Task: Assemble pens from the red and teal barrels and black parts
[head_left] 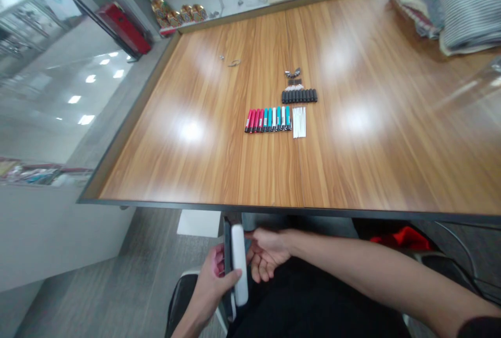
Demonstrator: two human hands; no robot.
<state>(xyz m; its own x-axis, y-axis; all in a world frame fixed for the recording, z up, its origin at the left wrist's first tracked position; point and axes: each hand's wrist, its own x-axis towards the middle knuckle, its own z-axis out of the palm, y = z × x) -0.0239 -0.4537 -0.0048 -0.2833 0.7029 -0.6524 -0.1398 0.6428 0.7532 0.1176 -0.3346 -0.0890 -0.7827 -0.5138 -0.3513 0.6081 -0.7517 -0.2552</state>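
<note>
My left hand [214, 276] is closed around a rounded white bar-shaped object [240, 265] and a dark flat piece [227, 254] beside it, in front of the table edge. The thumb presses on the white side; the exact kind of object does not show. Close to its right side is my right hand [269, 254], palm turned up with fingers loosely bent and apart. Its index finger reaches toward the white object, and whether it touches is unclear. Nothing shows in that palm.
On the wooden table [176, 166] lie a row of pink, teal and white pen barrels [268, 120], thin white sticks [299, 122], black tubular pieces [299, 96] and small metal parts [292, 73]. Folded cloth [469, 9] sits at the far right. A dark rim edges the table.
</note>
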